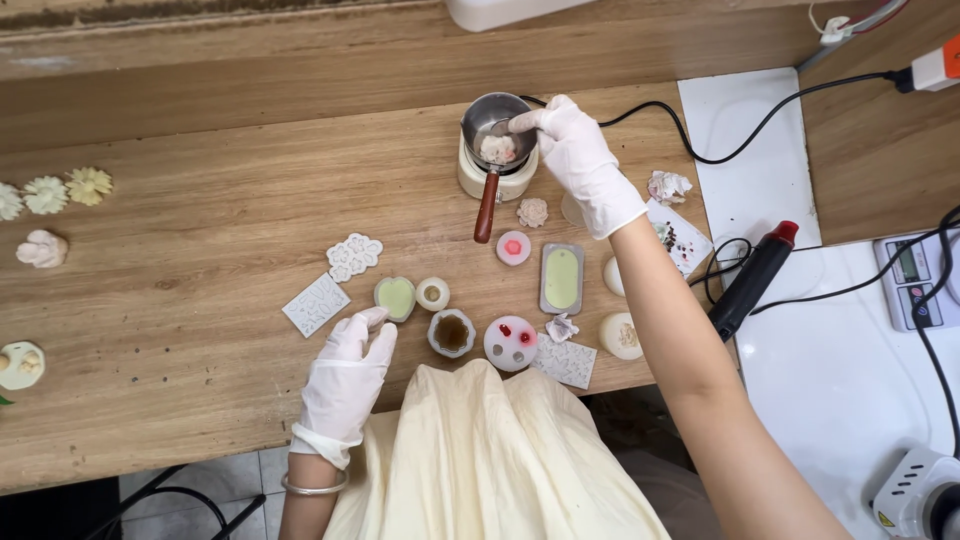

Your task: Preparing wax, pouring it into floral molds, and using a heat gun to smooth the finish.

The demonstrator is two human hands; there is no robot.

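While the right hand [577, 150] reaches far across the wooden surface [200, 230], its gloved fingers are pinched together on a thin tool over the small metal pot [497, 120]. I cannot tell what kind of tool it is. The pot sits on a little cream warmer [470, 180] near the back of the surface, and some pale pink lumps lie inside it. Its brown handle [486, 207] points back toward the person. The left hand [347, 380] wears a white glove too and rests flat near the front edge, fingers loose and holding nothing. Just beside its fingertips is a heart mold with green filling [396, 296]. Close by are a small round white cup [433, 293], a cup with brown stuff [451, 333], a round mold with red spots [510, 343] and a long gray mold with green filling [561, 279]. A flat white lacy mold [316, 304] lies to the left of the heart. Off to the right, a black tool with a red tip [752, 279] lies on a white board [750, 150]. Pale flower shapes [48, 194] sit far to the left.
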